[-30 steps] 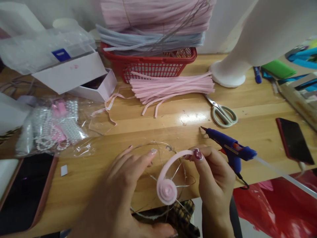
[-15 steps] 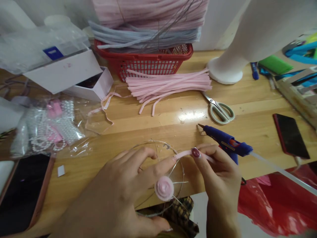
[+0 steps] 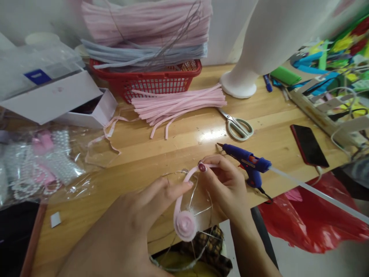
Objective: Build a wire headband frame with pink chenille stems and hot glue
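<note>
A pink coiled rosette sits on a thin wire ring at the table's front edge. From the coil a pink fuzzy strip curves up to my right hand, whose thumb and forefinger pinch its upper end. My left hand arches around the left side of the ring, with thumb and fingers apart; its forefinger tip is close to the strip. The left thumb tip is hidden at the bottom of the view, and whether it touches the ring cannot be made out.
A blue glue gun lies right of my right hand, scissors behind it. Pink strips lie before a red basket. Bagged pearls are left; a phone and red bag right.
The view has shifted right. My left forefinger has come back from the strip, and more of the strip between coil and right hand shows, now bowed upward. My right hand still pinches it.
</note>
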`<state>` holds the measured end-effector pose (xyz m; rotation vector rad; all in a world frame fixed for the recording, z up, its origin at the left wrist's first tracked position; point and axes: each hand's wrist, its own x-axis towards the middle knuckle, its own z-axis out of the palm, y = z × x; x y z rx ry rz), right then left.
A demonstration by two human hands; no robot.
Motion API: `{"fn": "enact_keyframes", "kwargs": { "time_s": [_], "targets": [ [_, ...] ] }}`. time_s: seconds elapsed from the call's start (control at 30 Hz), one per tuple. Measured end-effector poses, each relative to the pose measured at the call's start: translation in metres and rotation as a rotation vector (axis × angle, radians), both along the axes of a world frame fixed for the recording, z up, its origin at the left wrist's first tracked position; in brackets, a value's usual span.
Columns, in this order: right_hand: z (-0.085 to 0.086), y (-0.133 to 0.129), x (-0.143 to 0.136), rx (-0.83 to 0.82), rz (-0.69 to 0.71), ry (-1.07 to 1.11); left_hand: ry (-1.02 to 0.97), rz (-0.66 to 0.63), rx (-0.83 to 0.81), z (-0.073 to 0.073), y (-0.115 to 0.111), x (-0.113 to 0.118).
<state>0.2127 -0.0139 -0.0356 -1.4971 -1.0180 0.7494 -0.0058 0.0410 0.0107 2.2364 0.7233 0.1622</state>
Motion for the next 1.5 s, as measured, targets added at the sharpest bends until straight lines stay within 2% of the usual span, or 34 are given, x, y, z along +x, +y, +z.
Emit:
{"fn": "enact_keyframes", "kwargs": {
  "time_s": [0.17,0.3,0.4,0.53,0.67,0.87,1.3,1.5],
  "targets": [
    [-0.005,0.001,-0.003,-0.043,0.055,0.083,-0.036,-0.002,-0.188,0.002,0.002,0.001],
    [-0.005,-0.003,0.003,-0.086,0.084,0.097,-0.004,0.038,-0.152,0.001,0.000,0.002],
    [0.001,-0.010,0.012,-0.033,0.055,-0.045,0.008,0.037,-0.137,0.001,-0.003,0.002],
    [0.015,-0.018,0.022,0.067,0.266,-0.374,0.043,0.033,-0.130,-0.001,-0.005,0.000],
    [0.025,-0.018,0.023,0.142,0.399,-0.450,0.066,0.041,-0.112,-0.005,-0.007,-0.002],
    [0.027,-0.020,0.020,0.125,0.424,-0.427,-0.005,0.058,-0.098,-0.006,-0.009,0.001],
    [0.015,-0.026,0.013,0.196,0.466,-0.456,-0.089,0.040,-0.064,-0.001,-0.009,0.003],
    [0.016,-0.030,0.015,0.132,0.498,-0.454,-0.024,0.039,-0.046,-0.001,-0.008,0.002]
  ]
}}
